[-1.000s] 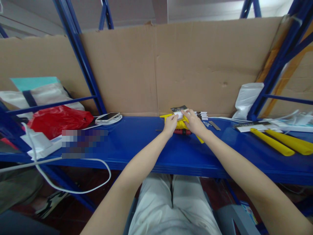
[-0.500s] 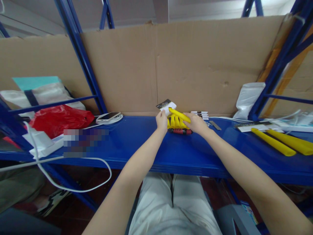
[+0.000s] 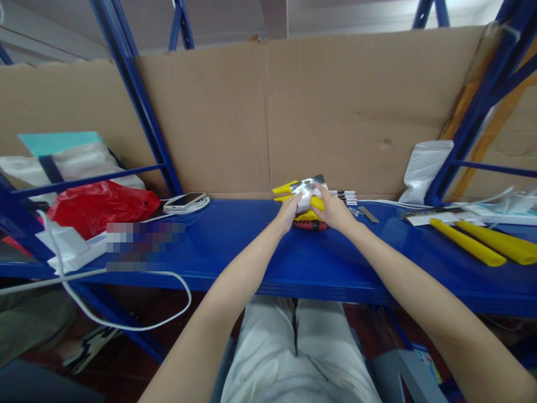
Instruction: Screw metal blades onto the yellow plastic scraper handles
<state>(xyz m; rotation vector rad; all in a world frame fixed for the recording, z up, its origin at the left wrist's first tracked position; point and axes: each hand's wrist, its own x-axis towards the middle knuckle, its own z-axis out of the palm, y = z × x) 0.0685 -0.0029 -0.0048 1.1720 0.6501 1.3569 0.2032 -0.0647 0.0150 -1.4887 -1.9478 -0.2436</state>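
Note:
Near the back middle of the blue table, my left hand (image 3: 289,211) is closed on the left edge of a shiny black-and-white card package (image 3: 305,193). My right hand (image 3: 333,211) is closed round a yellow tube (image 3: 318,202), which is pressed against the package. Several yellow pieces (image 3: 285,190) show behind and beneath the package. Just in front of them lies a red and black tool handle (image 3: 310,225). Right of my right hand are a stack of white packets (image 3: 347,196) and a small grey metal strip (image 3: 368,214).
Two larger yellow tubes (image 3: 470,242) lie on the blue table (image 3: 235,240) at right, by a plastic bag (image 3: 425,170). On the left are a phone on coiled cable (image 3: 187,202), a red bag (image 3: 104,206) and a white cable loop. Cardboard (image 3: 210,123) stands behind.
The card package has turned and come down to the right, its shiny side now showing. The yellow tube has swung round, and my left hand has moved right, closer to my right hand.

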